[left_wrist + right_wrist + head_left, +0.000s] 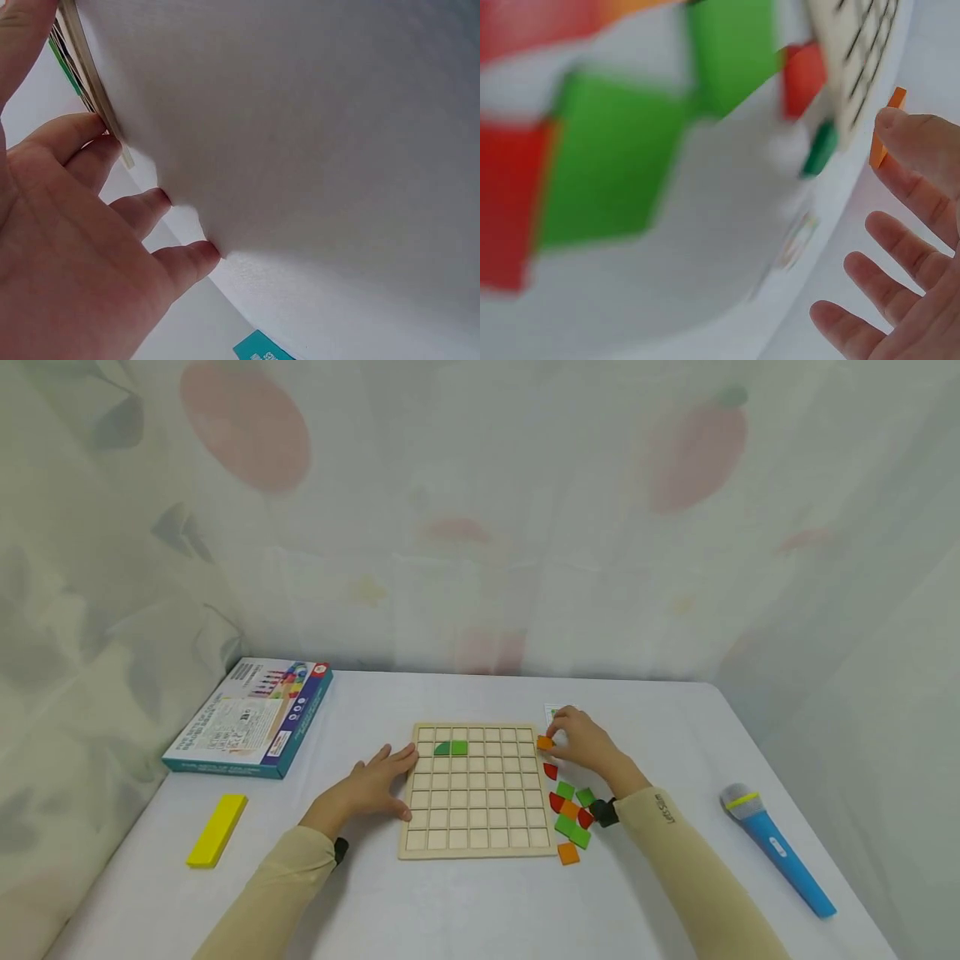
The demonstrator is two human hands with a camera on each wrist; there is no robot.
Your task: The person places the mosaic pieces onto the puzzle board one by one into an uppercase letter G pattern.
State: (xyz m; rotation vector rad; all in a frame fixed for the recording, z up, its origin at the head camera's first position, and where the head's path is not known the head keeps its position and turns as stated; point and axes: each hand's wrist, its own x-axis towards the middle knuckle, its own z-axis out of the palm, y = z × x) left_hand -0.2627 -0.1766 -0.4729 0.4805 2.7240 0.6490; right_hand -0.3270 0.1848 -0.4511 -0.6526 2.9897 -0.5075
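Head view: right of frame centre, your right hand (588, 745) pinched an orange tile (545, 742) beside the wooden board (480, 818); your left hand (367, 787), fingers spread, touched the board's left edge.

- Hands: left hand (365, 787), right hand (587, 742); two.
- Pale wooden grid board (480, 853): one, between both hands' fingers.
- Orange square tiles (568, 854): three, one in the right fingers.
- Light-green square tiles (459, 747): five.
- Red quarter-round tiles (557, 802): three.
- Dark-green rounded tiles (821, 150): two.
- White printed card (552, 712): one, beside the right fingertips.
- Blue-and-white flat box (247, 718), yellow rectangular block (217, 831): one each, left of the left fingers.
- Blue, grey-headed microphone (780, 852): one.
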